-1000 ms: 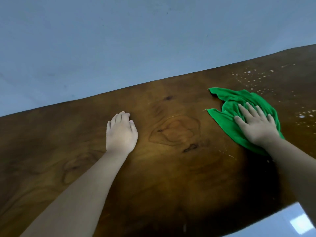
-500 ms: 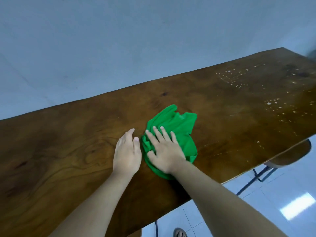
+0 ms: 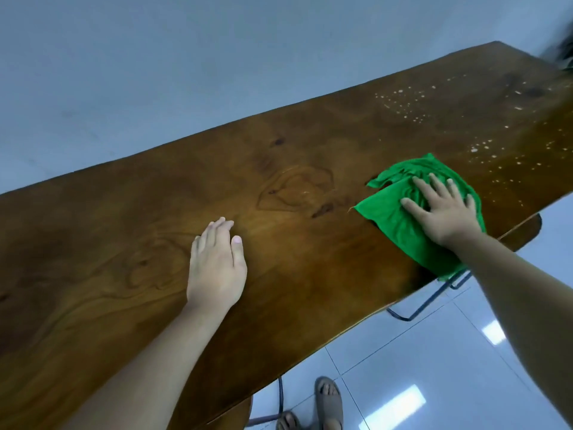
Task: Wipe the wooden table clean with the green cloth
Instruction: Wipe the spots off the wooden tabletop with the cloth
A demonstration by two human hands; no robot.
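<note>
The long dark wooden table (image 3: 310,243) runs from lower left to upper right. A crumpled green cloth (image 3: 393,212) lies near the table's front edge at the right, one corner hanging over it. My right hand (image 3: 441,209) presses flat on top of the cloth with fingers spread. My left hand (image 3: 215,262) rests palm down on the bare wood at the middle, fingers together, holding nothing. White specks and droplets (image 3: 415,103) dot the far right end of the table beyond the cloth.
A pale wall stands behind the table's back edge. Under the front edge are white floor tiles (image 3: 418,352), a dark metal frame (image 3: 428,302), a wooden seat edge (image 3: 527,228) and feet in sandals (image 3: 328,405).
My right hand has slid the green cloth from beside my left hand out to the right, toward the speckled end. My left hand has stayed flat on the wood.
</note>
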